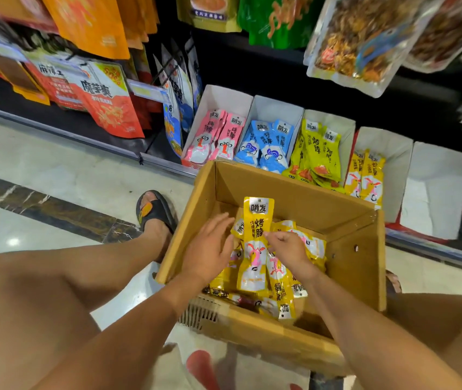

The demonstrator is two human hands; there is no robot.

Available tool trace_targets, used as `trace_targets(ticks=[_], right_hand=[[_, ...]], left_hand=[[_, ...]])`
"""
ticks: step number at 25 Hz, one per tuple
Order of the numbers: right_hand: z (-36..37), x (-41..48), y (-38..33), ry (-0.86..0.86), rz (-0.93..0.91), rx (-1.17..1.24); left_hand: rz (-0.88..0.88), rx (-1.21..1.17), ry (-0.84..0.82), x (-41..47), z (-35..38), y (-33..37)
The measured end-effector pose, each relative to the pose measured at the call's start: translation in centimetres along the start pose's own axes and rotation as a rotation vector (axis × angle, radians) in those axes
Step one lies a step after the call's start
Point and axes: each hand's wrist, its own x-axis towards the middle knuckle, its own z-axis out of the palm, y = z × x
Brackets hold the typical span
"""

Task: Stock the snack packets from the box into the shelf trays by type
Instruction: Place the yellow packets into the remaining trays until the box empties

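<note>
A cardboard box (345,243) sits on the floor between my knees with several yellow snack packets (280,291) in it. My right hand (289,249) pinches the side of one upright yellow packet (255,249) over the pile. My left hand (210,249) lies with straight fingers against the left of that packet and the pile. Behind the box, white shelf trays hold pink packets (215,136), blue packets (266,144), lime-yellow packets (317,150) and orange-yellow packets (365,175). The far right tray (435,187) shows no packets.
Large snack bags (106,108) hang on shelf hooks at the left and above (365,43). My sandalled foot (154,215) stands left of the box on the tiled floor (55,170). A metal shelf rail (154,159) runs along the floor edge.
</note>
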Motion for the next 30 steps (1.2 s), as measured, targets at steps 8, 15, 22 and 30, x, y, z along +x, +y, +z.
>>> trace_targets(ticks=[8,15,22,30], right_hand=[[-0.7,-2.8,-1.9,-0.031,0.119,0.362],[-0.7,-3.4,-2.4,-0.112,0.104,0.377],[-1.0,-2.7,1.5,-0.156,0.308,0.333],[-1.6,-1.6,11.6,-0.216,0.359,-0.311]], left_hand=[[-0.356,-0.775,-0.273,1.2,3.0,2.0],[-0.358,-0.763,-0.28,1.5,2.7,2.0],[-0.41,-0.739,-0.219,1.7,3.4,0.9],[-0.47,-0.679,-0.151,2.4,4.2,-0.6]])
